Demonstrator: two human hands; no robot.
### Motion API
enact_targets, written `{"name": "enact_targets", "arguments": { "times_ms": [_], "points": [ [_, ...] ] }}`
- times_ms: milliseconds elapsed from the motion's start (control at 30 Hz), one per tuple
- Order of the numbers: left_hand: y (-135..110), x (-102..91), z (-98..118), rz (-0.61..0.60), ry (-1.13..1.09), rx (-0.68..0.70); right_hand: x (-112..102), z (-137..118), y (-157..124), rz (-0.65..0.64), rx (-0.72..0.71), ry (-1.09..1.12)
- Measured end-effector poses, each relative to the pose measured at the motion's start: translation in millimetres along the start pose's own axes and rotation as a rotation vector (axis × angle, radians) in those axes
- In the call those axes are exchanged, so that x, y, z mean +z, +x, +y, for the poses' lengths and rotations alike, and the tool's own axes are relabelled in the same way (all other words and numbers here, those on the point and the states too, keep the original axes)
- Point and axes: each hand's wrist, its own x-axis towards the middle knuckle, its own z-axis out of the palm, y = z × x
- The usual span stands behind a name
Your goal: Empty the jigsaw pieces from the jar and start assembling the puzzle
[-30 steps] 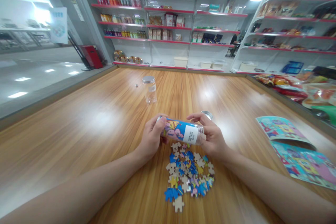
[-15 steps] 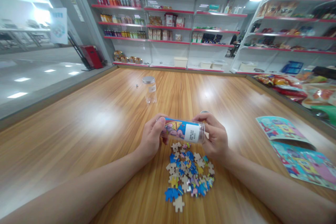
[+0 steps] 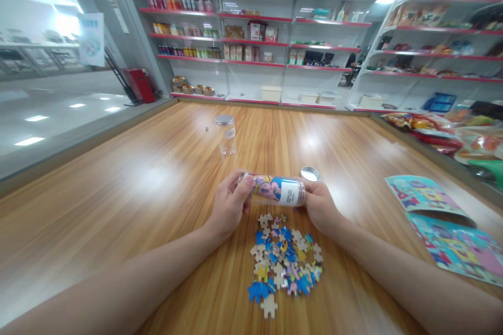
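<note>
A clear plastic jar (image 3: 271, 191) lies sideways in the air between my hands, with a colourful printed sheet curled inside and a white label near its right end. My left hand (image 3: 231, 199) is closed around the left end, thumb on top. My right hand (image 3: 324, 207) is closed at the rim on the right; its fingertips are partly hidden behind the jar. Just below lies a loose pile of jigsaw pieces (image 3: 285, 256), some printed, some bare wood side up. Behind my right hand a silver screw lid (image 3: 310, 173) rests on the table.
A second clear jar (image 3: 227, 136) with its silver lid on stands farther back, beside a tiny object (image 3: 206, 129). Two curled printed picture sheets (image 3: 456, 241) lie at the right. Snack bags (image 3: 428, 131) line the table's right edge. Stocked shelves (image 3: 255, 63) stand behind the wooden table (image 3: 137, 167).
The jar has turned about its length, so its print and label face differently. My right hand has shifted its fingers behind the rim, and more of the lid shows.
</note>
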Motion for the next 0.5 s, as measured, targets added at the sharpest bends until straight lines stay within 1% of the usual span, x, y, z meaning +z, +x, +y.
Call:
{"name": "enact_targets", "arguments": {
  "times_ms": [100,167,333,433,500],
  "points": [
    [0.4,-0.1,-0.9,0.009,-0.004,-0.008,0.5,0.9,-0.7,0.011,0.032,0.0],
    [0.5,-0.3,-1.6,0.017,0.004,-0.005,1.1,-1.7,-1.5,0.043,0.028,-0.011],
    [0.3,-1.1,-3.0,-0.008,0.006,0.027,1.5,-7.7,-2.4,0.154,-0.043,-0.063],
    [0.5,-1.7,-4.1,0.001,0.0,0.033,-0.3,-7.9,-2.3,0.189,-0.091,-0.098],
    [0.9,-2.2,-5.0,0.016,-0.006,0.028,-2.1,-7.7,-1.8,0.186,-0.145,-0.134]
  ]
}}
